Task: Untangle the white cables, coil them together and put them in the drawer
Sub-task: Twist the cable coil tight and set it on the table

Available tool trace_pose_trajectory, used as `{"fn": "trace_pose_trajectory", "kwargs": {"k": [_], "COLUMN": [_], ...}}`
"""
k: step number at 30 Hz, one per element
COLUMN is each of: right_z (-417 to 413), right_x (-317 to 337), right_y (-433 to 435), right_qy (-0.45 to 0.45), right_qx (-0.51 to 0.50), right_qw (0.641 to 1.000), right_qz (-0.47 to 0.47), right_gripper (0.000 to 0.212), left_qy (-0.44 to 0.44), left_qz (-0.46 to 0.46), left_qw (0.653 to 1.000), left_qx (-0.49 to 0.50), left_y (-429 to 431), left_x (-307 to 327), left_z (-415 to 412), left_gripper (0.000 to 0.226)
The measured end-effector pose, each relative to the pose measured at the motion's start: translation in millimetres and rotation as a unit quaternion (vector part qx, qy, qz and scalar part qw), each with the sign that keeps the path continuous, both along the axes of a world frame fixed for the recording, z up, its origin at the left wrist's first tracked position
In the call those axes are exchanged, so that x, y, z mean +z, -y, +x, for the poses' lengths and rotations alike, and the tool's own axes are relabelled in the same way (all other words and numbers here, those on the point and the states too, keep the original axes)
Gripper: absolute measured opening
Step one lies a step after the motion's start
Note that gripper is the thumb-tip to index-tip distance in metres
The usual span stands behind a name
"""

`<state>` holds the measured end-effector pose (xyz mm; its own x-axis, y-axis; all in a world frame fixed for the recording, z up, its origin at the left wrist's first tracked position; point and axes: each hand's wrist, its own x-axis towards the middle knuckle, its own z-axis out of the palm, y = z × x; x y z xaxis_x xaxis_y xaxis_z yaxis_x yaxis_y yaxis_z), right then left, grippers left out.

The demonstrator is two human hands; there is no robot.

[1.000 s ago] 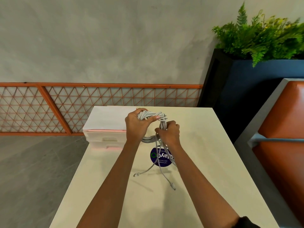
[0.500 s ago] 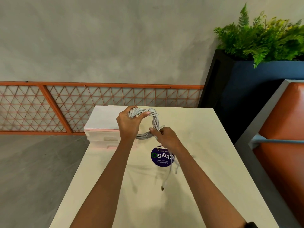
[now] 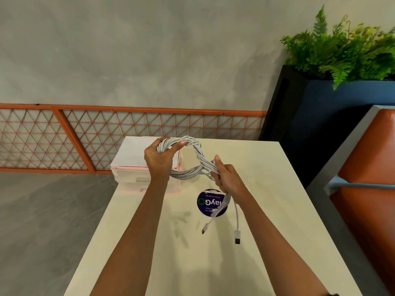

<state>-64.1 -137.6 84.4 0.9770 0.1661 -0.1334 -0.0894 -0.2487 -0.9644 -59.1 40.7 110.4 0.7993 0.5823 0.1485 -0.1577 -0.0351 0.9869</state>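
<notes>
A coil of white cables (image 3: 197,155) hangs in the air above the far part of the cream table (image 3: 267,210). My left hand (image 3: 159,160) grips the coil's upper left side, thumb over the strands. My right hand (image 3: 225,176) is closed on the coil's lower right side. Loose ends drop below my right hand, ending in two white plugs (image 3: 236,239) just above the table. A small white and pink drawer unit (image 3: 132,178) with a white sheet on top stands at the table's far left corner, partly hidden by my left hand. Its drawers look closed.
A round purple sticker (image 3: 208,202) lies on the table under my right wrist. An orange lattice rail (image 3: 106,135) runs along the grey wall behind. A dark planter with ferns (image 3: 342,60) stands at the right, next to an orange seat (image 3: 374,189).
My hands have drawn apart, opening the bundle into a wider loop. My right hand slid down and to the right along the cables, and the dangling ends are shorter and swung right.
</notes>
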Motion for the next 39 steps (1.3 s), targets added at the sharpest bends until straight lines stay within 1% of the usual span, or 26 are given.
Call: {"fn": "trace_pose_trajectory", "kwargs": {"k": [2, 4, 5, 8, 10, 13, 15, 17, 18, 20, 22, 23, 24, 25, 27, 29, 31, 32, 34, 36, 38, 39], "right_z": [2, 3, 2, -1, -1, -2, -3, -4, -5, -6, -5, -3, -1, 0, 3, 6, 8, 8, 7, 6, 4, 4], "right_x": [-1, -2, -3, -6, -9, -10, -11, -16, -19, -26, -35, -40, -42, -43, -38, -34, -33, -31, -23, -14, -4, -2], "right_y": [8, 16, 20, 25, 26, 21, 15, 8, 4, -3, -6, -6, -6, -7, -9, -14, -18, -19, -21, -24, -25, -25], "right_qy": [-0.056, -0.08, -0.081, -0.044, -0.019, 0.046, 0.12, 0.205, 0.224, 0.237, 0.256, 0.263, 0.255, 0.232, 0.174, 0.108, 0.032, 0.003, -0.041, -0.07, -0.104, -0.11], "right_qx": [0.072, 0.134, 0.151, 0.181, 0.18, 0.148, 0.092, 0.04, 0.024, 0.002, -0.023, -0.027, -0.024, -0.015, 0.022, 0.033, 0.026, 0.022, 0.026, 0.022, -0.01, -0.023], "right_qw": [0.99, 0.973, 0.966, 0.958, 0.962, 0.98, 0.988, 0.975, 0.967, 0.951, 0.918, 0.908, 0.914, 0.93, 0.953, 0.969, 0.993, 0.998, 0.999, 0.993, 0.976, 0.966], "right_qz": [0.106, 0.168, 0.191, 0.218, 0.204, 0.126, 0.028, -0.08, -0.12, -0.197, -0.301, -0.324, -0.316, -0.284, -0.247, -0.22, -0.113, -0.057, 0.021, 0.093, 0.193, 0.231], "right_gripper": [0.057, 0.053, 0.049, 0.025, 0.017, 0.015, 0.019, 0.027, 0.029, 0.039, 0.059, 0.065, 0.063, 0.055, 0.038, 0.03, 0.029, 0.029, 0.028, 0.027, 0.028, 0.028], "left_qy": [0.01, 0.016, 0.018, 0.038, 0.047, 0.061, 0.07, 0.073, 0.074, 0.077, 0.088, 0.095, 0.1, 0.106, 0.112, 0.11, 0.11, 0.11, 0.1, 0.075, 0.042, 0.032], "left_qz": [-0.027, -0.057, -0.071, -0.085, -0.086, -0.11, -0.113, -0.112, -0.112, -0.104, -0.081, -0.07, -0.06, -0.052, -0.04, -0.04, -0.055, -0.064, -0.093, -0.156, -0.218, -0.232], "left_qw": [1.0, 0.998, 0.997, 0.996, 0.995, 0.992, 0.991, 0.991, 0.99, 0.991, 0.993, 0.993, 0.993, 0.993, 0.993, 0.993, 0.992, 0.991, 0.989, 0.984, 0.974, 0.972], "left_qx": [-0.012, -0.007, -0.002, -0.002, -0.002, 0.014, 0.025, 0.028, 0.03, 0.029, 0.019, 0.013, 0.009, 0.005, -0.001, -0.011, -0.028, -0.038, -0.052, -0.047, -0.035, -0.034], "left_y": [2, 3, 3, 5, 6, 5, 6, 8, 10, 11, 15, 18, 21, 24, 29, 32, 35, 37, 38, 36, 33, 32], "left_x": [3, 6, 6, 11, 12, 11, 12, 13, 15, 16, 17, 18, 19, 19, 19, 20, 21, 22, 23, 23, 22, 22], "left_z": [-1, 0, 2, 3, 3, 3, 3, 3, 2, 2, 1, -2, -4, -6, -8, -9, -10, -10, -10, -8, -5, -4], "left_gripper": [0.03, 0.041, 0.042, 0.033, 0.032, 0.035, 0.039, 0.042, 0.044, 0.047, 0.042, 0.04, 0.039, 0.038, 0.036, 0.034, 0.031, 0.03, 0.035, 0.04, 0.035, 0.03]}}
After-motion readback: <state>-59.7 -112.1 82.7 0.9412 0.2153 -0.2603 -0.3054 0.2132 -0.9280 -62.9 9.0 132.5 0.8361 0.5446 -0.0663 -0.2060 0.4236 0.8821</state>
